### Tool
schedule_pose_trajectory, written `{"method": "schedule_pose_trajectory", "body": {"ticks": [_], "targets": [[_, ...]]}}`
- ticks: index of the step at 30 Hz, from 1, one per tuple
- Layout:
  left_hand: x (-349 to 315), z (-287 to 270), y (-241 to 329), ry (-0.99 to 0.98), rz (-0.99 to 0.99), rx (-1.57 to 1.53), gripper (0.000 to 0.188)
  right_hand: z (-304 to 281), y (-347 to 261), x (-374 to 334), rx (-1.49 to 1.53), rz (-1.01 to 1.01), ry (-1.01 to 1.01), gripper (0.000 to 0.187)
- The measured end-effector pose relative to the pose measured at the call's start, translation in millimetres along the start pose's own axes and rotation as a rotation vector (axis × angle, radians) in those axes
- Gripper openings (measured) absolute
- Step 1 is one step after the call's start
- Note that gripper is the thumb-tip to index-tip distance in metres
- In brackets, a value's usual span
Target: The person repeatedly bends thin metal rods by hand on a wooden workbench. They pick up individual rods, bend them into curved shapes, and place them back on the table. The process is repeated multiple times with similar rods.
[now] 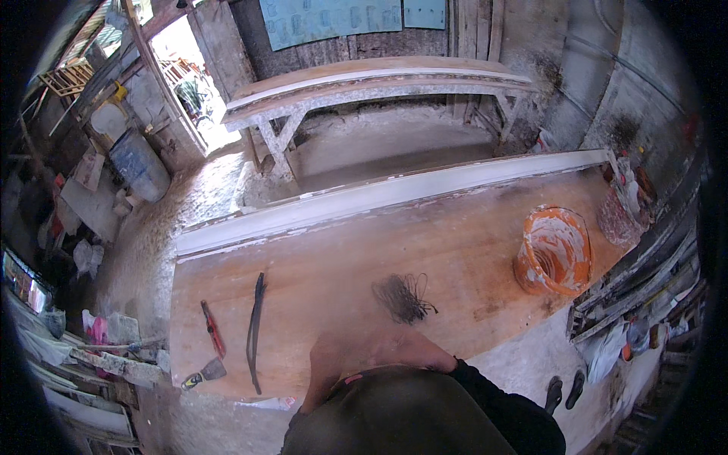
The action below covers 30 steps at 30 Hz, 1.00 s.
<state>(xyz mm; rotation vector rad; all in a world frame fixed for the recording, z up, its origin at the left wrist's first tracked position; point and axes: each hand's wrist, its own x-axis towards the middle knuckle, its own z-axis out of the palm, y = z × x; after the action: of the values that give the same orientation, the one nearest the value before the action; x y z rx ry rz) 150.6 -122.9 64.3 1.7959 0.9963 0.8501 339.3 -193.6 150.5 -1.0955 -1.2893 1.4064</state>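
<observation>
My left hand (331, 355) and my right hand (400, 346) come together over the near edge of a wooden table (334, 280). Both are blurred, and a dark rounded shape (394, 413) in front covers part of them. Their fingers cannot be made out, nor whether anything is in them. Just beyond the hands lies a loose tangle of thin dark wire or cord (404, 297). To the left are a black flat strip (255, 334), a red-handled cutter-like tool (213, 329) and a putty knife (205, 374).
An orange bucket (553, 250) smeared with white stands on the table's right side, near a dirty reddish container (624, 208). A long white-coated board (394, 196) runs along the far edge. Behind is a bench (379, 89); a blue barrel (139, 164) stands left. Sandals (565, 392) lie on the floor.
</observation>
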Motion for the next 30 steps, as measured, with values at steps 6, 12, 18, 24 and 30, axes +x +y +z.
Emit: {"method": "schedule_pose_trajectory", "body": {"ticks": [6,12,18,24,30], "targets": [[-9,1,32,-0.520,-0.364,-0.504,0.009,-16,47,15,-0.765,-0.121,0.500,0.014],[-11,-5,39,-0.594,-0.331,-0.641,0.012,-12,62,24,-0.783,-0.267,0.646,0.014],[-1,-15,22,-0.002,-0.290,-0.365,0.012,-30,46,8,-0.188,-0.060,0.310,0.014],[5,-9,-26,0.183,-0.180,-0.213,0.012,-10,1,1,0.151,0.079,-0.290,0.016],[8,2,11,0.145,-0.250,-0.307,0.006,-16,9,1,0.114,0.065,-0.196,0.013]]}}
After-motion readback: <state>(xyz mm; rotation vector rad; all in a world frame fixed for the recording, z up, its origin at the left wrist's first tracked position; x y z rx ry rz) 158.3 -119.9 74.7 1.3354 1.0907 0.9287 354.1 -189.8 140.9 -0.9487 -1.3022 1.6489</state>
